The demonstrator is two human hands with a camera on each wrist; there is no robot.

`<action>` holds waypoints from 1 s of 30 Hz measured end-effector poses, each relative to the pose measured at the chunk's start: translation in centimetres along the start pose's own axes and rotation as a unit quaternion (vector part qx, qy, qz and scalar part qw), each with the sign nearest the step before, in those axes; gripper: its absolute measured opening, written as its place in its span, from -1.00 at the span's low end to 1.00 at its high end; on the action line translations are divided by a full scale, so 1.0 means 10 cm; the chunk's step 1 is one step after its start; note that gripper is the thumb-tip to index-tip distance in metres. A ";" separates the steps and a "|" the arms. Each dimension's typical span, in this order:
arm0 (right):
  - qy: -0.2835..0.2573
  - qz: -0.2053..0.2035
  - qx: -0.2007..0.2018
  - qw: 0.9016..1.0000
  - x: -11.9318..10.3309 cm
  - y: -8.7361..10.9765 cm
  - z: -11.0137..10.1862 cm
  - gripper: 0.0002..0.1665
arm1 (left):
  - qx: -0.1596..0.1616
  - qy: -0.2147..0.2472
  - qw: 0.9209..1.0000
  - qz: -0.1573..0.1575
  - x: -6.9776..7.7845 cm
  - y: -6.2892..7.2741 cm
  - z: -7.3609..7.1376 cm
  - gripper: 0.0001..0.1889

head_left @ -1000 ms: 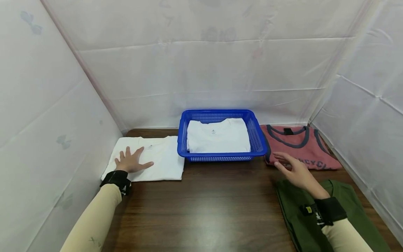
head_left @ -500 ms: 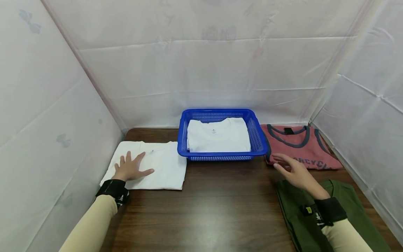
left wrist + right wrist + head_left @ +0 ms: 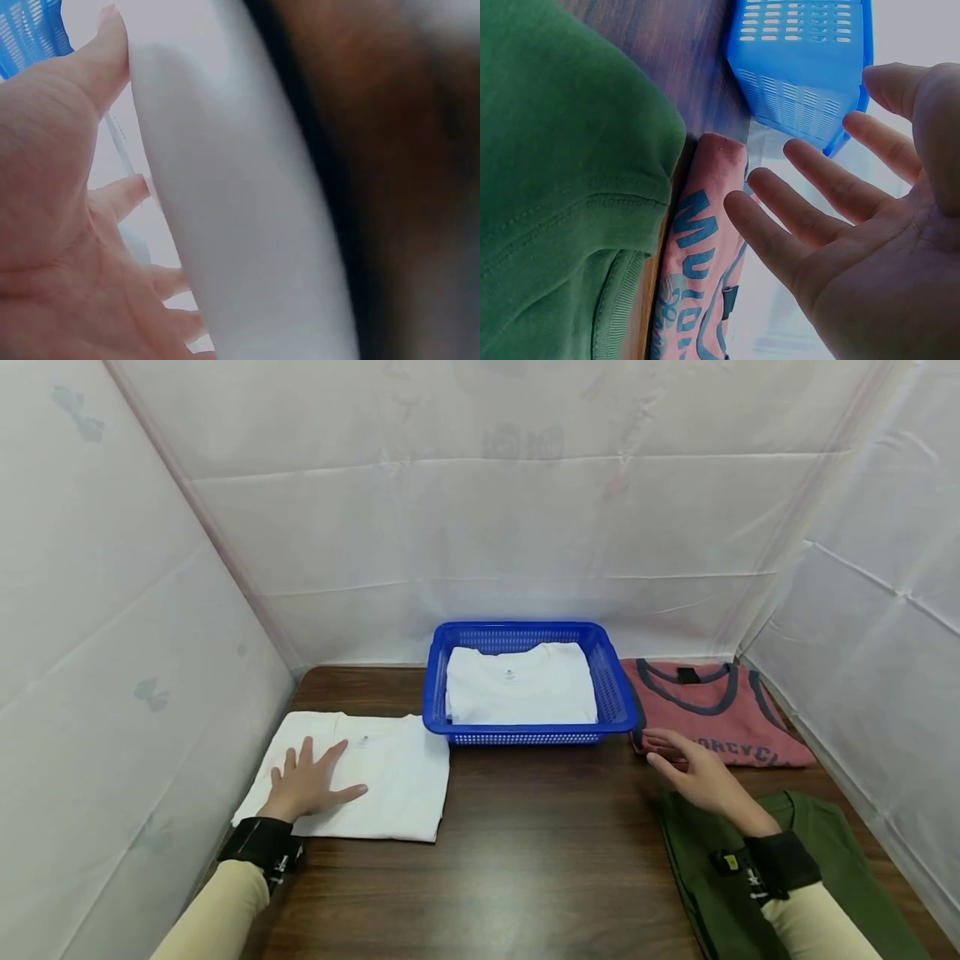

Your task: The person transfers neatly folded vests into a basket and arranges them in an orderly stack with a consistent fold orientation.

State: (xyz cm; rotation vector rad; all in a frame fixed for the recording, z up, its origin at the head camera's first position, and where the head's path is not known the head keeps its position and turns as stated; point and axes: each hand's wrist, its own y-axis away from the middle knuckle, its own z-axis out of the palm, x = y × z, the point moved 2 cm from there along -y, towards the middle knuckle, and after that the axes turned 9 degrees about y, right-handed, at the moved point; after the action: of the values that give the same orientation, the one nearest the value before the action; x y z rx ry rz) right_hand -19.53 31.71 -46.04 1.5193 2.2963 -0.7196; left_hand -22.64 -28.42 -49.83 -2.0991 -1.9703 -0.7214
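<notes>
Folded white shirt (image 3: 401,789) at lower left of head view, left hand (image 3: 303,785) spread on it, right hand (image 3: 697,772) relaxed, gripping nothing; judged light, limp, not fragile, folds apt to slip, best supported beneath both side edges
</notes>
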 end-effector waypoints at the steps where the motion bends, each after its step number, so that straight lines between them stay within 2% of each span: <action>1: -0.002 -0.001 -0.001 1.000 0.00 0.00 0.00 -0.53 | 0.003 -0.001 1.000 0.000 0.01 0.04 0.01 0.09; 7: -0.008 0.008 -0.007 1.000 0.00 0.00 0.01 -0.52 | 0.014 -0.005 1.000 0.003 0.03 0.20 0.04 0.08; 17: -0.011 0.004 -0.018 1.000 0.01 0.01 0.04 -0.50 | 0.011 -0.010 1.000 0.000 0.02 0.34 0.10 0.12; 30: -0.015 0.020 -0.030 0.999 0.03 0.04 0.06 -0.49 | 0.017 -0.017 1.000 0.003 0.05 0.52 0.15 0.13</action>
State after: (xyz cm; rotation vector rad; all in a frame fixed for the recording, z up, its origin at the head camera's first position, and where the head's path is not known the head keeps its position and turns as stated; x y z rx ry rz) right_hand -19.26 31.73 -46.75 1.5135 2.2375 -0.6531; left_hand -17.19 -27.87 -49.89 -2.1109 -1.9791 -0.6511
